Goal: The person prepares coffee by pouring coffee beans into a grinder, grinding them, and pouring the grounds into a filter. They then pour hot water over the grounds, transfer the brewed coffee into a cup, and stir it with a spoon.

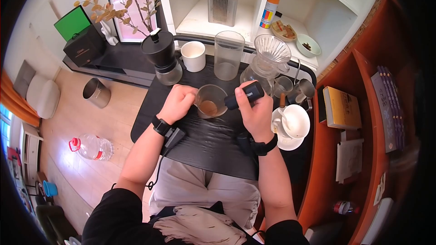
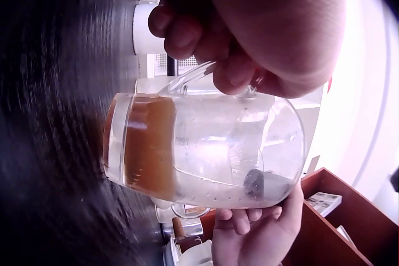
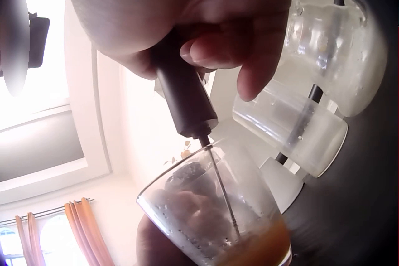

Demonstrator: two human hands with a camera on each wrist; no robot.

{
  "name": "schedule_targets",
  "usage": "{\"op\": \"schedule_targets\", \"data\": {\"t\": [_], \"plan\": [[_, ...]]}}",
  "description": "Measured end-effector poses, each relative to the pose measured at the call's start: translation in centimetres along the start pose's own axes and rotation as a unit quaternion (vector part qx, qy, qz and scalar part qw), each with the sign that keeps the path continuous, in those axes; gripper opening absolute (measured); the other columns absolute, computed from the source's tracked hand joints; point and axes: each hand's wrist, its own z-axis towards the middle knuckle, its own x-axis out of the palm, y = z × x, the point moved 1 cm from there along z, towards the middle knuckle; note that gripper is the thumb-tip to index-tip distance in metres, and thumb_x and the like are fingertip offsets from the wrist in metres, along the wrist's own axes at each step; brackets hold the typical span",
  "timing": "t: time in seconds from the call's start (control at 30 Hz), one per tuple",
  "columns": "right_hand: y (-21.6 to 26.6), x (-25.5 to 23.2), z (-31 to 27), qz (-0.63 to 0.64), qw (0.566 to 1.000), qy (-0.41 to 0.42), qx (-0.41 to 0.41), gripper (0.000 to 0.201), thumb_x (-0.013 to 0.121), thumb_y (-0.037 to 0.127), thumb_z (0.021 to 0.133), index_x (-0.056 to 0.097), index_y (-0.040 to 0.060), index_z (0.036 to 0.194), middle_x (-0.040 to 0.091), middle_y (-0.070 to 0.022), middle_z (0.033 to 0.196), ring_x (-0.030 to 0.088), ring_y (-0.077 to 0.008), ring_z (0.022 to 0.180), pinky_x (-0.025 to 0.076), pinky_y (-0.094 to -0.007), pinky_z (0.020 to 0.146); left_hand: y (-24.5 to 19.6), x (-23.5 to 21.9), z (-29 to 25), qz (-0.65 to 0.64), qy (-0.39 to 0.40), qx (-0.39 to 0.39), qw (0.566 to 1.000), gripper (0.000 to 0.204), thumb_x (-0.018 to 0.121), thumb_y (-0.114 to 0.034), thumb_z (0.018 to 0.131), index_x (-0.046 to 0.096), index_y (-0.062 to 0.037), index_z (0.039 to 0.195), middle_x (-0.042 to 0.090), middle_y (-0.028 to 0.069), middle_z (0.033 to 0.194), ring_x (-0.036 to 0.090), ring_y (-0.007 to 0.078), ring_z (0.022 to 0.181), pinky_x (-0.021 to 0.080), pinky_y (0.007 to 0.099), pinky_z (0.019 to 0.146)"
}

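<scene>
A clear glass mug (image 1: 210, 94) with brown liquid in its bottom stands on the black table in front of the person. The left hand (image 1: 178, 103) grips its handle, fingers curled around it, as the left wrist view shows the mug (image 2: 212, 154) close up. In the right hand (image 1: 258, 114) is a black handheld milk frother (image 1: 245, 95), held above the mug's rim. Its thin metal wand (image 3: 222, 191) reaches down inside the mug to the liquid in the right wrist view. The whisk end is hidden in the liquid.
Behind the mug stand a coffee grinder (image 1: 159, 54), a white cup (image 1: 193, 57), a tall glass (image 1: 229, 56) and a glass dripper (image 1: 272, 53) on a server. To the right are a metal pitcher (image 1: 305, 89) and a white cup on a saucer (image 1: 289, 144). A wooden shelf (image 1: 320, 154) borders the table's right side.
</scene>
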Motion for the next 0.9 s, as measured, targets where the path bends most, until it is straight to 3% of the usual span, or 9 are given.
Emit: {"op": "schedule_targets", "data": {"t": [0.07, 0.2, 0.27, 0.4, 0.57, 0.67, 0.8, 0.87, 0.9], "plan": [[-0.32, -0.09, -0.06, 0.033, 0.997, -0.02, 0.069, 0.018, 0.076, 0.021, 0.099, 0.07, 0.0044, 0.094, 0.063, 0.0021, 0.071, 0.054, -0.0021, 0.059, 0.042, -0.0216, 0.055, -0.23, 0.17, 0.04, 0.004, 0.009, -0.002, 1.0, 0.03, 0.048, -0.013, 0.09, 0.071, 0.0073, 0.089, 0.067, 0.0186, 0.072, 0.066, 0.0279, 0.065, 0.052, 0.0377, 0.065], [0.39, 0.12, -0.02, 0.025, 0.999, 0.005, 0.048, 0.019, 0.076, 0.021, 0.099, 0.07, 0.0043, 0.094, 0.063, 0.0017, 0.07, 0.053, -0.0028, 0.059, 0.042, -0.0224, 0.054, -0.32, 0.22, 0.07, -0.003, -0.006, 0.002, 1.0, 0.03, 0.049, -0.013, 0.09, 0.071, 0.0073, 0.089, 0.066, 0.0188, 0.071, 0.066, 0.0277, 0.064, 0.052, 0.0374, 0.065], [0.56, -0.04, 0.06, -0.016, 1.0, 0.006, -0.02, 0.019, 0.077, 0.021, 0.098, 0.07, 0.0042, 0.094, 0.063, 0.0015, 0.07, 0.052, -0.0034, 0.058, 0.041, -0.0229, 0.054, -0.19, 0.06, 0.03, -0.001, -0.005, 0.0, 1.0, 0.03, 0.049, -0.013, 0.09, 0.071, 0.0073, 0.089, 0.066, 0.0188, 0.071, 0.066, 0.0277, 0.064, 0.052, 0.0374, 0.065], [-0.1, -0.3, -0.06, 0.004, 0.999, -0.015, 0.046, 0.018, 0.077, 0.021, 0.098, 0.07, 0.0047, 0.093, 0.063, 0.002, 0.07, 0.052, -0.0035, 0.058, 0.041, -0.0223, 0.054, -0.42, 0.22, 0.04, -0.001, -0.002, -0.002, 1.0, 0.03, 0.049, -0.013, 0.09, 0.07, 0.0074, 0.088, 0.066, 0.0186, 0.071, 0.065, 0.0276, 0.063, 0.052, 0.0377, 0.065], [0.35, 0.0, -0.01, -0.005, 1.0, 0.006, -0.014, 0.019, 0.078, 0.022, 0.098, 0.07, 0.0046, 0.094, 0.063, 0.0025, 0.07, 0.051, -0.0032, 0.059, 0.041, -0.022, 0.054, -0.12, 0.04, 0.03, -0.003, 0.0, -0.003, 1.0, 0.029, 0.049, -0.013, 0.089, 0.07, 0.0076, 0.088, 0.067, 0.0187, 0.071, 0.065, 0.0277, 0.064, 0.052, 0.0381, 0.065], [-0.3, -0.13, -0.08, 0.014, 0.998, -0.024, 0.061, 0.019, 0.077, 0.022, 0.098, 0.07, 0.005, 0.095, 0.062, 0.0018, 0.069, 0.052, -0.0033, 0.059, 0.041, -0.0226, 0.055, -0.26, 0.14, 0.09, 0.0, 0.003, 0.006, 1.0, 0.029, 0.049, -0.013, 0.09, 0.07, 0.0074, 0.088, 0.067, 0.019, 0.072, 0.066, 0.0278, 0.064, 0.052, 0.0382, 0.065], [0.32, 0.12, -0.06, 0.034, 0.997, -0.006, 0.067, 0.019, 0.076, 0.022, 0.099, 0.07, 0.0046, 0.094, 0.062, 0.0016, 0.07, 0.052, -0.0034, 0.06, 0.042, -0.0227, 0.055, -0.55, 0.22, 0.11, -0.005, -0.006, 0.007, 1.0, 0.03, 0.048, -0.013, 0.09, 0.071, 0.0074, 0.088, 0.067, 0.0194, 0.072, 0.066, 0.0281, 0.064, 0.052, 0.0381, 0.065], [0.21, -0.05, -0.03, -0.009, 1.0, 0.016, -0.01, 0.018, 0.076, 0.021, 0.1, 0.07, 0.0045, 0.095, 0.063, 0.0023, 0.07, 0.052, -0.0031, 0.06, 0.042, -0.022, 0.055, -0.36, 0.04, 0.07, 0.0, -0.007, 0.001, 1.0, 0.031, 0.048, -0.013, 0.09, 0.071, 0.0075, 0.089, 0.067, 0.0195, 0.071, 0.066, 0.0281, 0.064, 0.052, 0.038, 0.065], [0.14, 0.03, -0.04, -0.008, 1.0, 0.017, -0.01, 0.018, 0.076, 0.021, 0.1, 0.07, 0.0045, 0.095, 0.063, 0.0023, 0.07, 0.052, -0.0031, 0.06, 0.042, -0.022, 0.055, -0.16, -0.04, 0.08, 0.006, 0.002, -0.003, 1.0, 0.031, 0.048, -0.013, 0.09, 0.071, 0.0075, 0.089, 0.066, 0.0193, 0.071, 0.065, 0.028, 0.064, 0.052, 0.0379, 0.065]]}}
